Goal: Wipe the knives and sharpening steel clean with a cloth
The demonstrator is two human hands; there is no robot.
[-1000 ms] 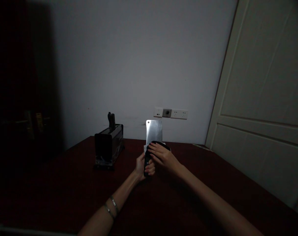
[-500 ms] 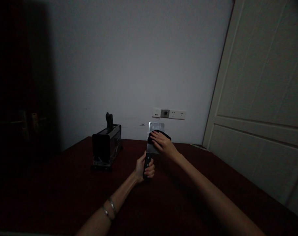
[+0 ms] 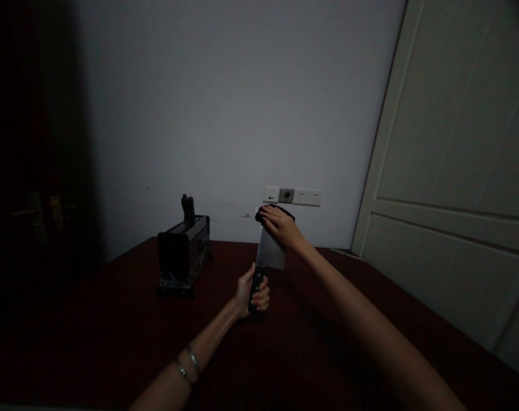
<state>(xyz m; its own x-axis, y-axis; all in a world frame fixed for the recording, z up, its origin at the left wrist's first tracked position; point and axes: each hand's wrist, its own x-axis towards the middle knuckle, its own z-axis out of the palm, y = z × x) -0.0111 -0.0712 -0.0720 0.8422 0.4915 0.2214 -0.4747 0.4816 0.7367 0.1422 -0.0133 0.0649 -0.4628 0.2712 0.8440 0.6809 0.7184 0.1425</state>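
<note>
My left hand [image 3: 251, 291] is wrapped round the black riveted handle of a cleaver [image 3: 270, 251], whose wide metal blade points up and away from me. Against the far end of the blade, my right hand [image 3: 281, 224] presses a black cloth [image 3: 287, 213], its fingers lying flat over it. The cloth and hand hide the blade's tip. Left of the cleaver stands a dark knife block [image 3: 183, 254] with shiny sides. Black knife handles [image 3: 188, 209] stick up out of its top.
The dark red tabletop [image 3: 225, 365] reaches back to a pale wall [image 3: 225, 114]. Wall sockets [image 3: 307, 197] sit just beyond the blade. A white panelled door [image 3: 451, 171] borders the right side; a dark door with a handle [image 3: 39, 214] is at far left.
My right hand has slid the black cloth up the blade to its far end, baring the lower part. My left hand still grips the handle in nearly the same place.
</note>
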